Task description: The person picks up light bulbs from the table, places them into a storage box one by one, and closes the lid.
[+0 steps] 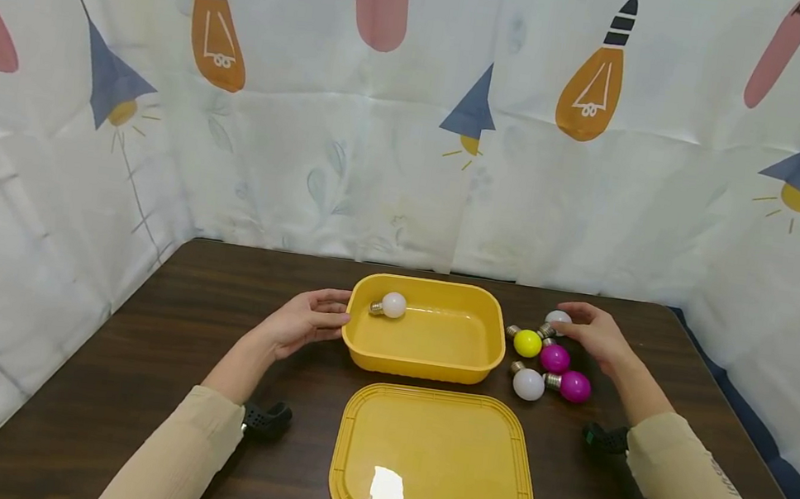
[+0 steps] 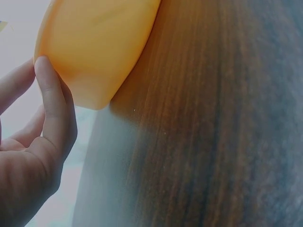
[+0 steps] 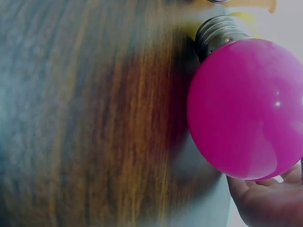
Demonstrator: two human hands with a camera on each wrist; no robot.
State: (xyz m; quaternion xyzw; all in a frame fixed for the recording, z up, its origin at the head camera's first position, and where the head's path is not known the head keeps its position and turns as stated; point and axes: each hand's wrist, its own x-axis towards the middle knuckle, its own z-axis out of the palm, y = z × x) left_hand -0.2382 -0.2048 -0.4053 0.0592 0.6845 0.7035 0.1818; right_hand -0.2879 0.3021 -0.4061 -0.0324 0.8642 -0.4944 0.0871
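Note:
My left hand (image 1: 297, 322) is at the left end of a deep yellow plastic box (image 1: 423, 368), its thumb and a finger at the rim; the box's outer wall (image 2: 102, 56) shows close up in the left wrist view. Inside the box lies one white light bulb (image 1: 394, 305). On the right, my right hand (image 1: 595, 333) holds a white bulb (image 1: 558, 317) between thumb and fingers. Close to it lie a yellow bulb (image 1: 527, 343), two magenta bulbs (image 1: 555, 358) and another white bulb (image 1: 528, 384). One magenta bulb (image 3: 246, 109) hides much of the right hand in the right wrist view.
A flat yellow lid or tray (image 1: 434, 462) lies in front of the box on the dark wooden table (image 1: 129, 383). Behind the table hangs a white curtain (image 1: 393, 182) printed with lamps and bulbs. Each wrist wears a black strap.

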